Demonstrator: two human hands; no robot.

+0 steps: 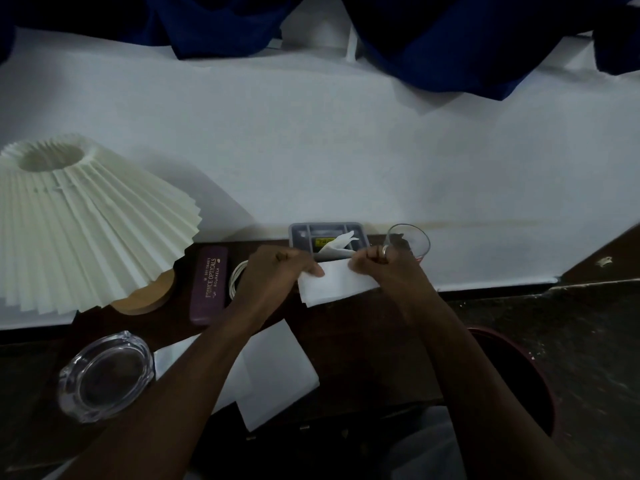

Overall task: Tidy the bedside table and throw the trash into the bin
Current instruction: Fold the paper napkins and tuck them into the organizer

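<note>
Over the dark wooden bedside table (346, 341) both my hands grip one white sheet of paper (334, 282). My left hand (273, 271) pinches its left edge and my right hand (382, 266) pinches its right edge, so the sheet hangs between them. More white paper (277, 368) lies flat on the table under my left forearm. Just behind my hands sits a grey compartment tray (298, 233) with a crumpled white scrap (337, 244) in it. A dark red bin (519, 372) stands on the floor at the table's right side, mostly hidden by my right arm.
A pleated white lamp (79, 223) on a wooden base fills the left. A purple glasses case (209, 285), a coiled white cable (239, 275), a glass ashtray (104, 375) and a clear drinking glass (414, 239) also stand on the table. White bedding (346, 150) lies behind.
</note>
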